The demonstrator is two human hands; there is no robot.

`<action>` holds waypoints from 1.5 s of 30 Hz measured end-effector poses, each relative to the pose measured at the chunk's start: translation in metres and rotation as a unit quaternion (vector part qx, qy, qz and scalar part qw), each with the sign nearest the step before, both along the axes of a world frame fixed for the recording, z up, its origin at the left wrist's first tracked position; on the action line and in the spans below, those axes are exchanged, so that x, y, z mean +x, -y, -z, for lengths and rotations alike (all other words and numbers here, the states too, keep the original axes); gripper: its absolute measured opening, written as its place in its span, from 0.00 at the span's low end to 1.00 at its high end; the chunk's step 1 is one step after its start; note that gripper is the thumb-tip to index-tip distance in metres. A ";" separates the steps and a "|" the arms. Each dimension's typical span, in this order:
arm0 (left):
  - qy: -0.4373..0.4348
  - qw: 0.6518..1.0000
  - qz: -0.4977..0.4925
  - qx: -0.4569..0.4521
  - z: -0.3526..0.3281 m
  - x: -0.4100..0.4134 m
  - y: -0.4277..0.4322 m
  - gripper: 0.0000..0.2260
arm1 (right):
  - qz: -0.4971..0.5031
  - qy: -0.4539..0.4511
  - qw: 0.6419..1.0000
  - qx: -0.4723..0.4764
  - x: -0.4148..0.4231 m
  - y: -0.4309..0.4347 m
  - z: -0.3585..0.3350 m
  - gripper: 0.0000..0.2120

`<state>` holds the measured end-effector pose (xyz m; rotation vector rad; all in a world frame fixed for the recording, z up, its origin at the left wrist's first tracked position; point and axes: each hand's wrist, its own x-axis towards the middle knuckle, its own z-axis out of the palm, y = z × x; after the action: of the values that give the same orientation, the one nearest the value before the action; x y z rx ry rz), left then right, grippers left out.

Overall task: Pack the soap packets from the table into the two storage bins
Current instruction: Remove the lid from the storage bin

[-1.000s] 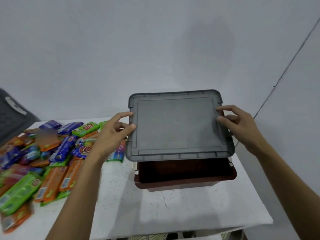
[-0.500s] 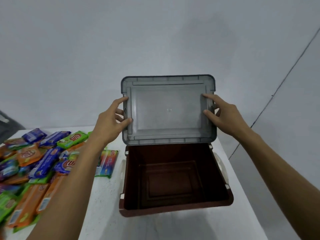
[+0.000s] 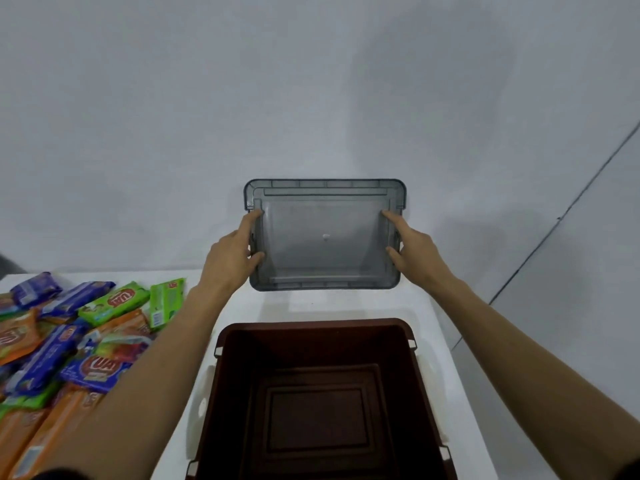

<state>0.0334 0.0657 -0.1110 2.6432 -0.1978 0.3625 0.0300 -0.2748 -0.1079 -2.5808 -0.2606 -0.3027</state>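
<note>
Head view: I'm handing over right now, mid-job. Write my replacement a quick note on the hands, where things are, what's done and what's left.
Hands: the left hand grips the left edge of the grey lid; the right hand grips its right edge.
Lid: held upright over the far side of the white table, beyond the brown bin. I cannot tell if it touches the table.
Bin: open, nothing inside.
Soap packets: heaped on the table left of the bin.
Done: lid off.
Left: put the lid down and pack all the packets. A second bin is not in view.
</note>
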 end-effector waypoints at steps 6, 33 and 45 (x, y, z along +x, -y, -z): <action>-0.058 0.998 -0.001 -0.025 0.014 0.025 0.006 0.35 | 0.012 -0.033 0.999 0.023 0.018 0.003 0.015 0.33; -0.184 0.971 0.044 -0.145 0.010 -0.058 -0.016 0.18 | -0.027 -0.157 0.980 0.116 -0.071 -0.014 0.014 0.15; -0.115 0.984 0.052 -0.123 0.034 -0.151 -0.027 0.13 | -0.035 -0.121 0.985 0.119 -0.141 -0.034 0.034 0.11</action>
<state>-0.1172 0.0922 -0.1452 2.3941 -0.2011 0.0409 -0.1114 -0.2411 -0.1418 -2.3369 -0.2117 0.0077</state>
